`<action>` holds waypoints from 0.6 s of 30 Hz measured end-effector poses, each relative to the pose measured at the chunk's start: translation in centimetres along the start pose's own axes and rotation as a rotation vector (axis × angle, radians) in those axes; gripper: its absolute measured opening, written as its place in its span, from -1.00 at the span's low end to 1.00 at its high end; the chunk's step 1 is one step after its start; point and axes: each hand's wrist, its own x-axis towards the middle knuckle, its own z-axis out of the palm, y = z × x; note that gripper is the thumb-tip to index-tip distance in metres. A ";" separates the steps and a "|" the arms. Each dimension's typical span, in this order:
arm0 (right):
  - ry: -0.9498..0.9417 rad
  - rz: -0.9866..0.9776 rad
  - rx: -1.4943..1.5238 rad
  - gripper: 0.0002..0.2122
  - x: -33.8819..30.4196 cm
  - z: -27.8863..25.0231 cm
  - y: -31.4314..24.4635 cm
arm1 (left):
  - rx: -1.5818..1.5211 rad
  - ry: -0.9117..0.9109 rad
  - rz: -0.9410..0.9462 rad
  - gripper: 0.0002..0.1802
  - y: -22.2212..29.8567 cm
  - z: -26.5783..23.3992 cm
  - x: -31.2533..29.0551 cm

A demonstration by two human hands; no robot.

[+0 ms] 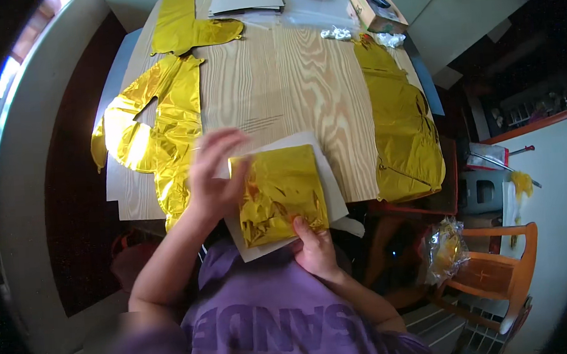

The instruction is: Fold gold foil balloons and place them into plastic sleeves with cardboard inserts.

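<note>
The folded gold foil (279,195) lay at centre frame on white paper (331,187) at the desk (290,79) edge; right hand (315,248) fingers pinched its lower edge, left hand (211,175) fingers were spread against its left side.

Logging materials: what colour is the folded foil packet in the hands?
Shiny gold folded foil packet, clearest in the head view.

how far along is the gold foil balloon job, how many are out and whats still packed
Three flat gold foil shapes already lie spread on the wooden table: top left, left edge, right side. In hand: a folded gold foil pack on white card, left hand on its left edge, right hand gripping the bottom. That pack remains folded.
</note>
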 end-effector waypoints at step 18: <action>0.003 -0.004 -0.021 -0.47 -0.7 -0.8 0.2 | -1.208 -0.101 -1.092 -0.26 1.7 -2.4 -2.2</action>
